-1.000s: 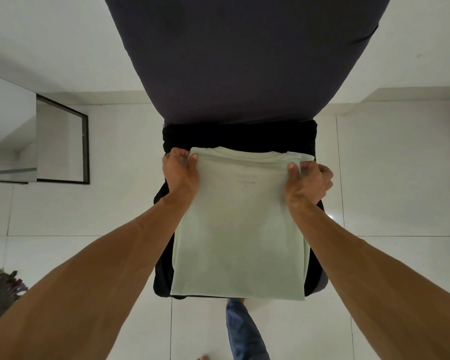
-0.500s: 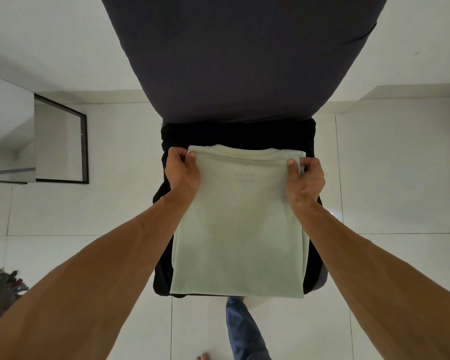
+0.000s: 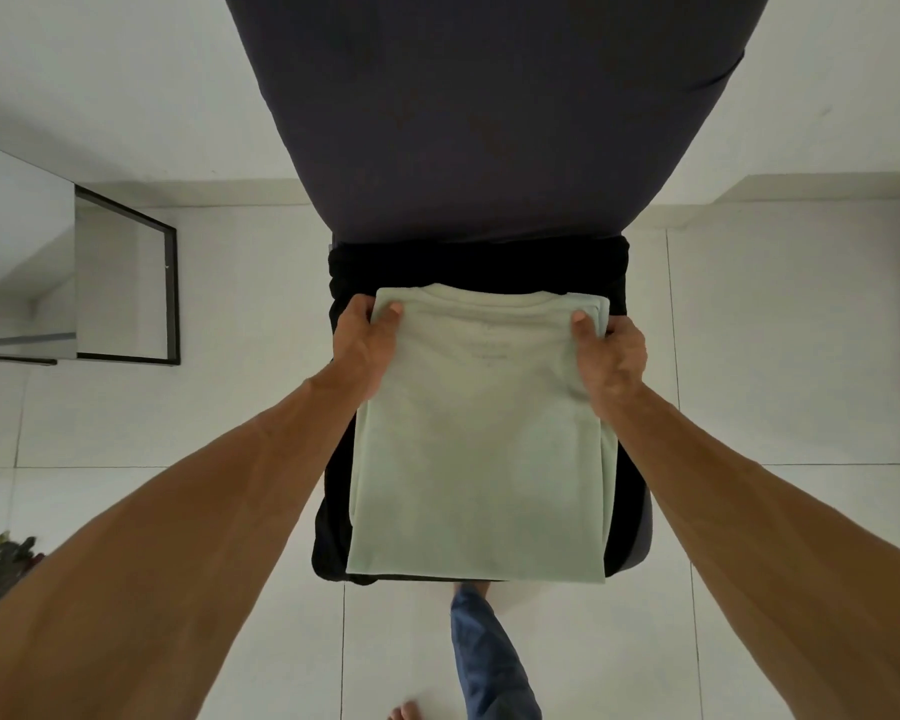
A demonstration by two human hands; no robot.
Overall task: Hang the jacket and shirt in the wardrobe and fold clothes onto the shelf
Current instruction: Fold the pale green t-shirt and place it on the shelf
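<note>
Pale green T-shirt (image 3: 481, 444): folded flat on a black garment (image 3: 479, 265) on the chair (image 3: 489, 111) seat, placed as half a second ago.
Left hand (image 3: 365, 345): pinches the top left corner, thumb on top.
Right hand (image 3: 611, 361): pinches the top right corner, grip unchanged.

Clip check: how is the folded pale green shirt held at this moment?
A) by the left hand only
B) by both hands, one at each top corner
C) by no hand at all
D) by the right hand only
B: the left hand and the right hand each grip a top corner of the pale green shirt, thumbs on top.
</note>
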